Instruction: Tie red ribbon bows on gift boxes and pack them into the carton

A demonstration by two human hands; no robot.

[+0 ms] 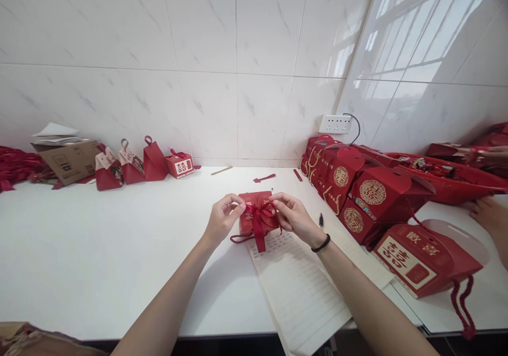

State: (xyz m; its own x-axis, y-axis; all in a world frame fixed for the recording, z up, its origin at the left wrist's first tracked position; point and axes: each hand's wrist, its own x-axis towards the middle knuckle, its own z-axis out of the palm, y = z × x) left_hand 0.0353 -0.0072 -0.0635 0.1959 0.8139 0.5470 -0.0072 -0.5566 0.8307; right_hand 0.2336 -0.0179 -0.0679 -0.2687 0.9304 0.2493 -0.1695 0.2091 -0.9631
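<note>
A small red gift box [246, 224] stands in front of me, partly over the top of a lined notebook [305, 287] with handwriting. Across its top runs a dark red ribbon [259, 234] tied in a bow, its tail hanging down the near side. My left hand [225, 216] pinches the ribbon's left loop between thumb and forefinger. On the other side, my right hand [296, 216] grips the ribbon's right loop in its fingertips; a black band circles that wrist. A red cord [241, 238] sticks out at the box's lower left.
Several red boxes [373, 192] are stacked at the right, with a larger box [428, 258] nearer me. Behind them is a red tray [456, 186]; another person's hand [492, 221] rests there. Small boxes [154, 160] and a carton [65, 160] line the wall at left. A pen [321, 220] lies right.
</note>
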